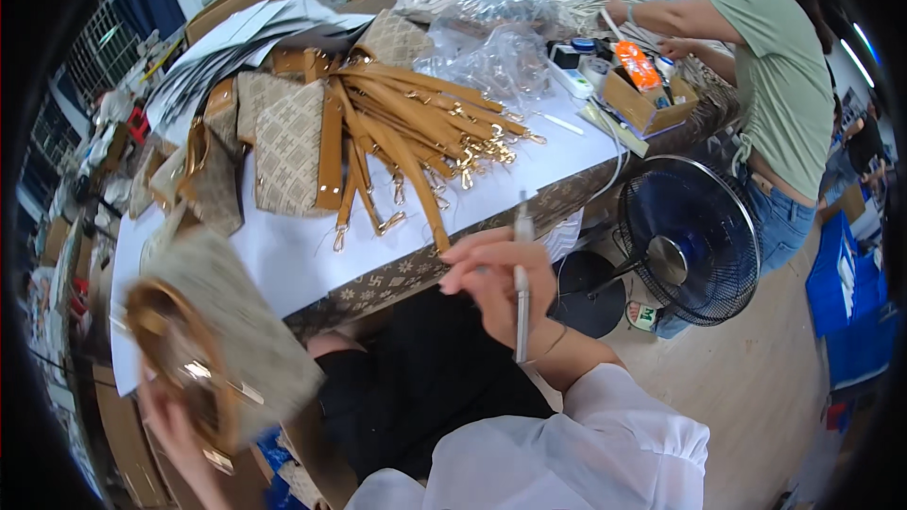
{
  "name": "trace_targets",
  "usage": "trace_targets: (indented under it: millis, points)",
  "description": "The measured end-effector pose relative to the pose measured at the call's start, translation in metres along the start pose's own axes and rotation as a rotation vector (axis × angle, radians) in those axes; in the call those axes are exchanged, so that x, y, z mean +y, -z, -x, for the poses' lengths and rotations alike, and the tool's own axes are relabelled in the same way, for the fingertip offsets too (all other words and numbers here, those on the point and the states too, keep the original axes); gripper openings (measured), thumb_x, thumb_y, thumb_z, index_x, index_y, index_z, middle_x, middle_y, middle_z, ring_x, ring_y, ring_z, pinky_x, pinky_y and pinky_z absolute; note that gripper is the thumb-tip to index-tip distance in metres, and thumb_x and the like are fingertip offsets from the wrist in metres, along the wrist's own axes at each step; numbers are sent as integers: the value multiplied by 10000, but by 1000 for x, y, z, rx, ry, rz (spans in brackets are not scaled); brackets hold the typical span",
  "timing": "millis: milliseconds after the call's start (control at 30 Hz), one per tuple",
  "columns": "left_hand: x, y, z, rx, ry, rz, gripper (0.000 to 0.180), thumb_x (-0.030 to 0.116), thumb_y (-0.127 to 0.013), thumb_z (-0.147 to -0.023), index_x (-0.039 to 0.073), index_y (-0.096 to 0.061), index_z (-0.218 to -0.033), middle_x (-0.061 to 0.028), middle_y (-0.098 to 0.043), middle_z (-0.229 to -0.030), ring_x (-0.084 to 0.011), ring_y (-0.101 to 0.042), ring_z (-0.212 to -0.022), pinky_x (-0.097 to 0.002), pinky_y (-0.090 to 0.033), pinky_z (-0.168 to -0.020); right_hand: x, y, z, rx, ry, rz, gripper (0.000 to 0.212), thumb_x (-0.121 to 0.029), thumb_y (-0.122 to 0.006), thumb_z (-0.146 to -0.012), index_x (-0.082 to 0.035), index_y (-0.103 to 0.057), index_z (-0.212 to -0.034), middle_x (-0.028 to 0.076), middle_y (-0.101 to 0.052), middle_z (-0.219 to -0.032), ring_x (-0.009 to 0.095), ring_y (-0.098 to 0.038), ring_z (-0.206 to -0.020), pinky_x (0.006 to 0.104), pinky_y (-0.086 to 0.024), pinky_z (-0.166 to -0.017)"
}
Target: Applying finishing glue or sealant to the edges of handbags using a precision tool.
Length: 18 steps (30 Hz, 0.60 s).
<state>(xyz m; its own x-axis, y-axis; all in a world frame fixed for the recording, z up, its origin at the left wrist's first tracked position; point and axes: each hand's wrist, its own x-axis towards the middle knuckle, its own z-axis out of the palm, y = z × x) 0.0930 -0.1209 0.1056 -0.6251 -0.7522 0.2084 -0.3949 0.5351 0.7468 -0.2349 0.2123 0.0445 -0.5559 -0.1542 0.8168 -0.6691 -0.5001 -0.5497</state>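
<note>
My left hand [175, 436], smeared by motion, grips a beige patterned handbag [260, 326] by its brown handle side. The bag is tilted over the table's near left edge, its brown handles and gold-coloured fittings toward the hand. In my right hand [505, 283] a slim silver pen-like tool [521, 307] stands nearly upright between the fingers, over my lap. Beyond that hand, brown straps [406, 123] with gold clasps lie fanned out on the white-covered table [283, 269]. More patterned bags [288, 146] with brown trim stand to the left of the straps.
Grey-white sheets [236, 52] are stacked behind the bags. Clear plastic bags [491, 28] and a cardboard box of small items [642, 109] sit farther back. A black fan [690, 241] stands right of the table. Another person [789, 76] works at the far right end.
</note>
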Motion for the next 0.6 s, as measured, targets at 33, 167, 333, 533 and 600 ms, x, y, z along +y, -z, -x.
trace_targets:
  millis: [33, 167, 333, 533, 600]
  points:
    - [5, -30, 33, 29, -96, 27, 577, 63, -447, -931, 69, -377, -1504, -115, -449, -1471, -185, -503, -1274, -267, -462, -897, 0, -12, 0, -23, -14, -10, 202, -43, -610, -945, -17, -533, -1130, 200, -678, -930, 204, -669, -727, 305, -568, -670]
    - [14, -116, 122, -110, 235, 353, 609, -3, -405, -898, 39, -352, -1504, -124, -484, -1424, -214, -494, -1259, -351, -349, -1082, 15, -69, 27, -385, -44, -92, 433, -125, -829, -759, -52, -543, -1075, 173, -689, -1116, 289, -691, -1008, 329, -574, -791]
    - [-2, -132, 157, -76, 254, 500, 589, -38, -435, -867, 31, -375, -1449, -127, -493, -1394, -221, -493, -1258, -342, -391, -1046, 14, -112, 72, -546, -208, -61, 355, -109, -792, -790, -50, -553, -1045, 173, -658, -1173, 295, -678, -1049, 338, -564, -815]
    - [7, -121, 88, -139, -217, -66, 660, -37, -576, -810, 30, -381, -1438, -161, -380, -1465, -295, -427, -1356, -415, -346, -1126, 31, -121, 104, -726, -320, -43, 224, 72, -633, -825, -72, -495, -926, 277, -578, -1297, 322, -645, -1140, 328, -530, -868]
    - [-7, -132, 55, -265, -237, 229, 595, 24, -570, -838, 22, -401, -1408, -158, -437, -1449, -280, -454, -1321, -400, -368, -1095, 29, -126, 99, -699, -304, -153, 233, 124, -578, -843, -53, -457, -934, 312, -475, -1395, 342, -627, -1164, 365, -524, -907]
